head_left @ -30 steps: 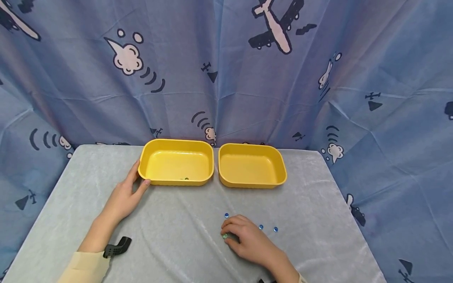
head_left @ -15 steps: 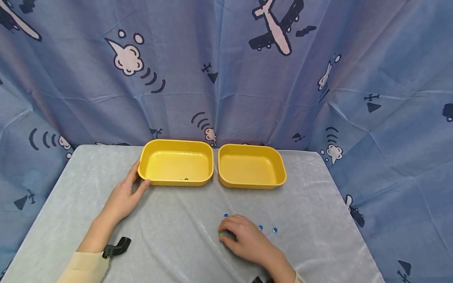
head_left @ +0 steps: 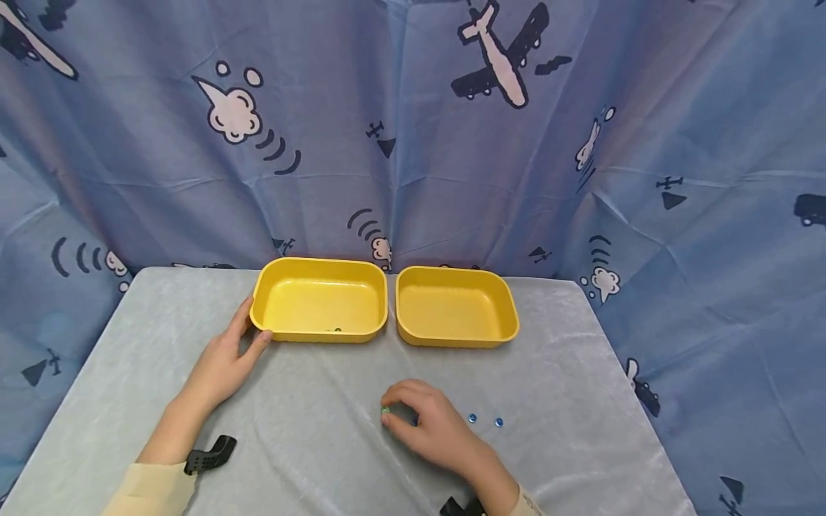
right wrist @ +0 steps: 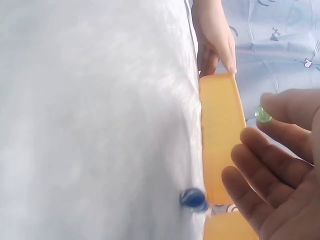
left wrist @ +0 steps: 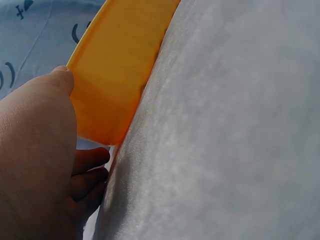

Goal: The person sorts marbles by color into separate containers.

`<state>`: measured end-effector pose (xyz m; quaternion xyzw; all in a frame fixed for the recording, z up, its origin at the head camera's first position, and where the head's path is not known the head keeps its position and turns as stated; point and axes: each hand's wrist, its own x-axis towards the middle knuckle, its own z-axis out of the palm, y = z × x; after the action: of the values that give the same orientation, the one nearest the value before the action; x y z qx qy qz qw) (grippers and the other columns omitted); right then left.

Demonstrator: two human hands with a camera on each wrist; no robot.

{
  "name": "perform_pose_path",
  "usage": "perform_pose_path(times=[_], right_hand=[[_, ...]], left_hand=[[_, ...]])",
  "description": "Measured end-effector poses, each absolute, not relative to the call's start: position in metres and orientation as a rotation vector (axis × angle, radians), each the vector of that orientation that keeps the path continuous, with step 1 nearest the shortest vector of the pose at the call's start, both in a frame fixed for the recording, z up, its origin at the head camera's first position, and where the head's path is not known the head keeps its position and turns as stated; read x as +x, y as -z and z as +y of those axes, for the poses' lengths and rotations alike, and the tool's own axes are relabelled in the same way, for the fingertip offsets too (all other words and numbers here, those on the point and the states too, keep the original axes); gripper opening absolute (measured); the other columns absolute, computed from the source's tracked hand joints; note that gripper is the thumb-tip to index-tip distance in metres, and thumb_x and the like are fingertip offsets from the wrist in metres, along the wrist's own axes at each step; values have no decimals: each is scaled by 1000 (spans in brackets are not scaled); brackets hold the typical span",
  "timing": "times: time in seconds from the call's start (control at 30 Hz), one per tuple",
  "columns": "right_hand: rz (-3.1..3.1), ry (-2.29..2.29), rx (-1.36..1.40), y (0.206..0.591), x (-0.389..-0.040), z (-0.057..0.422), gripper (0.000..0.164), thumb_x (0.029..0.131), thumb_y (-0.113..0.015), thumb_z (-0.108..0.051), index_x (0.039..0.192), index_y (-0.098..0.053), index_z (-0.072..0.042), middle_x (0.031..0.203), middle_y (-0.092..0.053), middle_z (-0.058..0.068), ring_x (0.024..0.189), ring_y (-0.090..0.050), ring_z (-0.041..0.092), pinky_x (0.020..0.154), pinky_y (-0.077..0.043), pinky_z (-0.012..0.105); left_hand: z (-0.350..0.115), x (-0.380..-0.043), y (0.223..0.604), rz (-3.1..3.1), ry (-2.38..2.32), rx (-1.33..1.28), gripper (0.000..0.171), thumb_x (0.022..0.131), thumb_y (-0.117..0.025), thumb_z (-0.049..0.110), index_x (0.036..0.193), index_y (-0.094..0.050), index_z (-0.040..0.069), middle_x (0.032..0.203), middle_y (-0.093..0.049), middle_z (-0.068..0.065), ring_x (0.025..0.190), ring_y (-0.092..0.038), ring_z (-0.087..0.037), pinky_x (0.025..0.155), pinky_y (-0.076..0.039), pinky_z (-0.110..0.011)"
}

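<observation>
At the left end of the left yellow bin (head_left: 319,297), my left hand (head_left: 222,362) holds the corner, its thumb on the front rim. Small green glass pieces (head_left: 338,330) show inside along the bin's front wall. My right hand (head_left: 429,423) pinches a green glass marble (right wrist: 263,114) between thumb and index finger, in front of the bins. The right wrist view shows its other fingers loosely bent. Two blue marbles (head_left: 485,421) lie right of this hand. Another blue marble (right wrist: 193,198) shows in the right wrist view; the right hand mostly hides it in the head view.
A second yellow bin (head_left: 457,307) stands just right of the first, a narrow gap between them. Both sit near the back edge of a table with a grey cloth (head_left: 310,430). A blue patterned curtain (head_left: 323,129) hangs behind and on both sides.
My right hand has moved left and toward the bins, carrying the green marble off its spot among the blue ones. The left hand stays on the bin. The head view has tilted slightly.
</observation>
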<state>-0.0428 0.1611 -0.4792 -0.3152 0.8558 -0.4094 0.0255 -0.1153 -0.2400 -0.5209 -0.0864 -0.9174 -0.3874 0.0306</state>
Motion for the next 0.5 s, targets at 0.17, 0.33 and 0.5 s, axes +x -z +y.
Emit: perform_pose_path(times=[0.17, 0.33, 0.5], right_hand=[[2592, 1413, -931, 477, -49, 153, 10, 103, -80, -17, 113, -79, -13, 118, -74, -8, 107, -70, 17, 93, -60, 39], [2532, 1556, -807, 474, -57, 145, 12, 105, -78, -22, 115, -80, -15, 116, -77, 1, 104, -72, 22, 90, -61, 46], [2511, 1631, -714, 467, -65, 139, 13, 105, -77, -20, 118, -80, -16, 115, -78, 0, 105, -72, 17, 93, -61, 50]], left_hand=[[-239, -116, 520, -2832, 1194, -265, 86, 115, -57, 47, 179, -6, 22, 165, -45, -30, 146, -45, -59, 114, -38, -76], [-238, -116, 519, -2834, 1195, -264, 86, 115, -57, 47, 178, -5, 21, 165, -44, -31, 146, -45, -60, 114, -38, -77], [-238, -115, 517, -2844, 1199, -256, 86, 115, -56, 47, 178, -5, 20, 165, -44, -31, 146, -44, -60, 114, -37, -77]])
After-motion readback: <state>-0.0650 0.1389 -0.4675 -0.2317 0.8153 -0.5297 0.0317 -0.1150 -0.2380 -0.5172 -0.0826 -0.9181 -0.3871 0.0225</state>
